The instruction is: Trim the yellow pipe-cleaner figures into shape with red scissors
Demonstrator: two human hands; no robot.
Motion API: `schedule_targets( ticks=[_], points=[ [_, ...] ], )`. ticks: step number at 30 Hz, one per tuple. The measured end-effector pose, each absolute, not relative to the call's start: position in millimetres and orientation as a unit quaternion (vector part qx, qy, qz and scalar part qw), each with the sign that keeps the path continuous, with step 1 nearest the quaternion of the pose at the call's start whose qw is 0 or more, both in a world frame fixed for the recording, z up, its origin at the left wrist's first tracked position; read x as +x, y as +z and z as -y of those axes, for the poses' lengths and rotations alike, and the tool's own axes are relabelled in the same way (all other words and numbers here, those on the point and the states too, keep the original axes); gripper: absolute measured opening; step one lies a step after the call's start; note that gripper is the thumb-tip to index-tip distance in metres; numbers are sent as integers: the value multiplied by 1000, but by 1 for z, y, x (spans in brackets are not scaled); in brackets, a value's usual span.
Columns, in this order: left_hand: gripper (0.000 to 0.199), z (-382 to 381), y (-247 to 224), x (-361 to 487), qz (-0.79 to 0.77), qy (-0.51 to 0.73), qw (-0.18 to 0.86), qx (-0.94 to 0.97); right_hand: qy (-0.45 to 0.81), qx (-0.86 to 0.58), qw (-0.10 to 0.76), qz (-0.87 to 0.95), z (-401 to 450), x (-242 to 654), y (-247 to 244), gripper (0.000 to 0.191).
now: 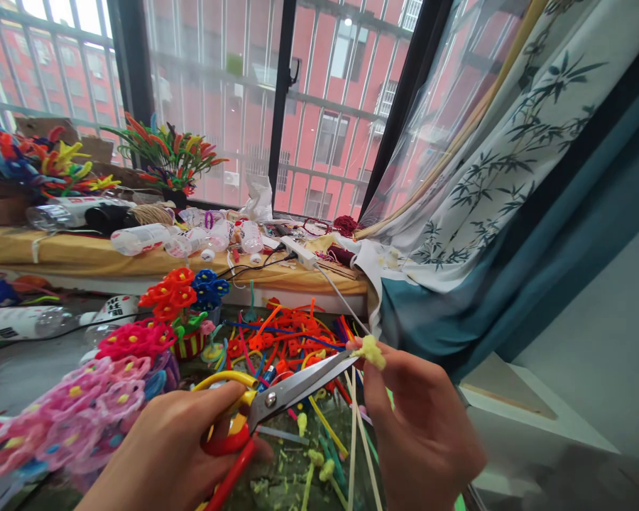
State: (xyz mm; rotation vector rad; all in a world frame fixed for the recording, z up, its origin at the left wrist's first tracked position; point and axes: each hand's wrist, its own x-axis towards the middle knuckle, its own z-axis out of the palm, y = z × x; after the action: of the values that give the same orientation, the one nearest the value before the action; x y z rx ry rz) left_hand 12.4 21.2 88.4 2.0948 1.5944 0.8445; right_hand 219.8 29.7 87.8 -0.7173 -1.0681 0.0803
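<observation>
A pair of scissors [292, 387] with red and yellow handles is gripped in my left hand [186, 440], its blades pointing up to the right. Between the fingertips of my right hand [418, 426] is a small pale-yellow fuzzy pipe cleaner piece [371, 351]. The blade tips touch or lie right beside its left side; whether they cut into it I cannot tell. Below the hands, more yellow fuzzy pieces [326, 470] and thin pale sticks [353, 447] lie on a dark green surface strewn with clippings.
Pink pipe cleaner flowers [85, 411], red flowers [173, 291] and blue flowers [209, 287] stand at left. Loose orange-red pipe cleaner pieces [292, 333] spread behind my hands. Plastic bottles [141, 239] and a power strip [299, 253] lie on the windowsill. A curtain [490, 177] hangs at right.
</observation>
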Motion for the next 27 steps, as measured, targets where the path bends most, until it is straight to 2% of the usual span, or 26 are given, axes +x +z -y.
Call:
schedule_targets(
  ticks=[3,7,19,27],
  points=[
    [13,-21,95,16,-581,217,181,764,38,-339,803,489,-29,217,89,23],
    [16,-21,100,19,-583,186,200,765,44,-338,806,485,-29,217,89,23],
    [10,-20,101,21,-578,190,195,770,61,-366,797,476,-27,216,94,11],
    [16,-22,98,17,-555,237,196,773,40,-356,795,489,-28,216,90,12]
  ],
)
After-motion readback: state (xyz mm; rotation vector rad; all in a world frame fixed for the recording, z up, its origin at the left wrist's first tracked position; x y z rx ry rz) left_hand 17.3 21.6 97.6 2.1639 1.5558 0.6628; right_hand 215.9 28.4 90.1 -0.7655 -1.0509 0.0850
